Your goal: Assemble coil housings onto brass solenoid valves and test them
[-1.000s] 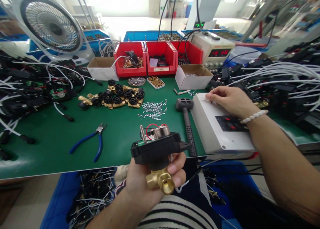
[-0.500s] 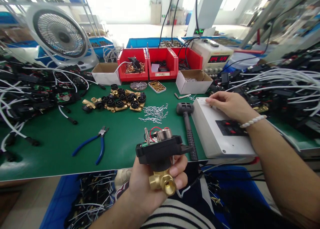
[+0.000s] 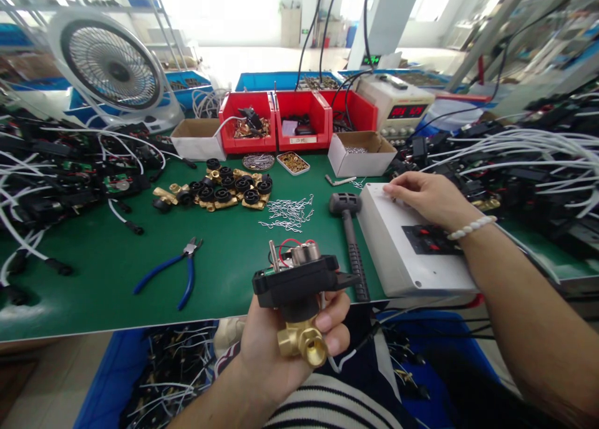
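Just off the table's (image 3: 93, 273) front edge, the left hand (image 3: 281, 348) grips a valve assembly (image 3: 297, 291) by its brass body, fingers closed; probably heavy and rigid, with fragile exposed wires on top. Near the right edge, the right hand (image 3: 428, 198) rests loosely curled on a white box (image 3: 397, 254).

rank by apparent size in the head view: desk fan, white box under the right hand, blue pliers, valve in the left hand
1. desk fan
2. white box
3. valve and blue pliers: alike, and the valve is nearer the camera, so unranked

Single head-worn view, looking forward and down, close over green bench (image 3: 93, 273), hands near.
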The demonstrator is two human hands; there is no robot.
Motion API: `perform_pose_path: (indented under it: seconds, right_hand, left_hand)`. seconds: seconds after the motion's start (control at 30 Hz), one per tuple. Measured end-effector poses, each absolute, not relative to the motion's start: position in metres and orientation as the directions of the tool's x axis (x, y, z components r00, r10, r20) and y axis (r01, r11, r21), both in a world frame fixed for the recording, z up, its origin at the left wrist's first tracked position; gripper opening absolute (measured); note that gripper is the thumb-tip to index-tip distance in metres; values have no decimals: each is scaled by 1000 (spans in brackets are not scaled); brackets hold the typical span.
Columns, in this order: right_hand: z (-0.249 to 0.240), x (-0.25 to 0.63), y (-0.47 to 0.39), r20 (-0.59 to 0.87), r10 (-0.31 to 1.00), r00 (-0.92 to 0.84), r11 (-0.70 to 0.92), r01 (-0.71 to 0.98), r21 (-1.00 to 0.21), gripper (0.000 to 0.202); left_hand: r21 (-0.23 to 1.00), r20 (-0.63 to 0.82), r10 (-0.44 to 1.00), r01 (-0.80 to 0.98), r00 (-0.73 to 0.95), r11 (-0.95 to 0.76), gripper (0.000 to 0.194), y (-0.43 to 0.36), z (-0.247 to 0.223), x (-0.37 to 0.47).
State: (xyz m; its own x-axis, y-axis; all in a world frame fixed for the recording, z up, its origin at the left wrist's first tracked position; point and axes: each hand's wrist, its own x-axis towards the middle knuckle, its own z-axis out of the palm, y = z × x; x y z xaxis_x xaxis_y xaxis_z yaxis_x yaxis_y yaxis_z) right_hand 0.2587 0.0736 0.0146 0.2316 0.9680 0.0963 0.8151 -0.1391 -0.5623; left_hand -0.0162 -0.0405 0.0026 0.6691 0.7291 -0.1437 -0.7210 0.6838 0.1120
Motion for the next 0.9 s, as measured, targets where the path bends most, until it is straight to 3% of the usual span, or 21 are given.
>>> perform_pose_path:
  seconds: [0.3,0.5,0.63,0.73,0.83,0.9]
  right_hand:
    - [16,256,73,85,960,268,-158,762,-628,11]
    - [16,257,73,-2,923,384,-149,354,-923,19]
    - [29,268,71,18,863,505,-107,218,-970,27]
    - [46,269,53,71,842,535,-40,194,-980,22]
    - [59,253,15,181,891,416,88,233,-968,15]
    - [61,236,-17,271,946,178,200,338,-920,13]
  left_hand:
    - [123,-133,720,-710,681,694,29,-40,3,-17]
    - [122,-177,718,-709,673,695,30,-39,2,-19]
    - [263,-291,700,-649,652,714,41,-40,4,-23]
    - [407,-414,760,-645,501,647,40,-39,8,-23]
    - [576,-439,836,-611,330,544,28,-38,14,-22]
    - [648,-394,874,-588,284,483,31,-38,17,-23]
